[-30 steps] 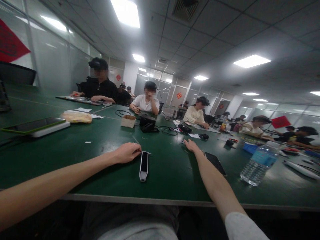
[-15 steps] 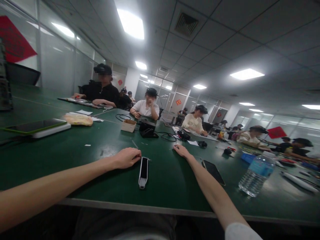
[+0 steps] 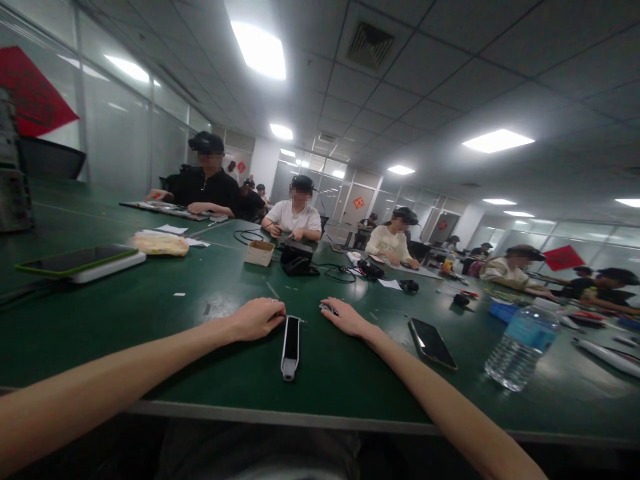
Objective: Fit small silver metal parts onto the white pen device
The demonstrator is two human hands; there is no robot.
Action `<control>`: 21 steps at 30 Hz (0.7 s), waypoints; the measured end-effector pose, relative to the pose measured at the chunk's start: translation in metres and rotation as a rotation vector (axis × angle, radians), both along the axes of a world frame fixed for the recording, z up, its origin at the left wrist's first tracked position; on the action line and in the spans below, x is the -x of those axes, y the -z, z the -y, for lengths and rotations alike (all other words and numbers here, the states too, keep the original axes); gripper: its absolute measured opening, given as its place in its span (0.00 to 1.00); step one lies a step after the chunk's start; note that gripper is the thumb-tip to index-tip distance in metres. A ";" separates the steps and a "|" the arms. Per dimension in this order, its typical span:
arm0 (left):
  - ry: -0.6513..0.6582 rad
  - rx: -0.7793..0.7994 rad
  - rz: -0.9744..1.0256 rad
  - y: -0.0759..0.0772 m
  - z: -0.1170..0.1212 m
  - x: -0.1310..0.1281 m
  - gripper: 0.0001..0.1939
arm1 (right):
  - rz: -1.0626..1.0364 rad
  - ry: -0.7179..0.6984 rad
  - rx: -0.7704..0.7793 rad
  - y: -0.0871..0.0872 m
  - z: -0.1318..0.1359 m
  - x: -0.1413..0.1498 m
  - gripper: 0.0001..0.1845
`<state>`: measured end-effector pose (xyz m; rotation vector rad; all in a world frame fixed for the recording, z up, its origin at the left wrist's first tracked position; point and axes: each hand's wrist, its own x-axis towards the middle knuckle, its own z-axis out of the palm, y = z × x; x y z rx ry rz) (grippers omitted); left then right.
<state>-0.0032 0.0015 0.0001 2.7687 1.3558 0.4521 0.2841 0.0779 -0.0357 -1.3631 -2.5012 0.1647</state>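
Observation:
On the green table in front of me lies a long, narrow, white-edged device [image 3: 290, 348] with a black inner face, its far end close to my left hand. My left hand [image 3: 257, 319] rests on the tabletop with its fingers curled together; whatever may be between the fingertips is hidden. A thin piece sticks out beside the device's far end. To the right, my right hand [image 3: 346, 317] lies low over the table, fingers bent around a small greyish thing [image 3: 329, 308] too small to name. The two hands are apart.
A phone [image 3: 433, 343] and a water bottle [image 3: 523, 345] stand to the right. Further off are a small box [image 3: 259, 253], a black stand [image 3: 297, 257] and cables. At left, a green-edged phone [image 3: 77, 259] lies by a wrapped packet [image 3: 160, 243]. Several people sit around the tables.
My right hand has moved left and nearer the device, with a small greyish thing now showing at its fingers. My left hand has hardly moved. The person opposite has lowered a hand.

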 end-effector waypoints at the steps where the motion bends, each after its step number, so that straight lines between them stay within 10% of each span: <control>1: 0.004 -0.006 0.000 0.001 -0.001 0.000 0.10 | 0.037 0.002 0.005 -0.004 0.003 0.001 0.30; 11: 0.018 -0.010 -0.019 -0.001 -0.001 -0.001 0.10 | 0.193 0.057 -0.096 -0.041 0.002 -0.028 0.23; 21: 0.011 0.013 -0.026 -0.004 0.000 -0.001 0.11 | 0.256 0.171 -0.123 -0.006 -0.032 -0.063 0.24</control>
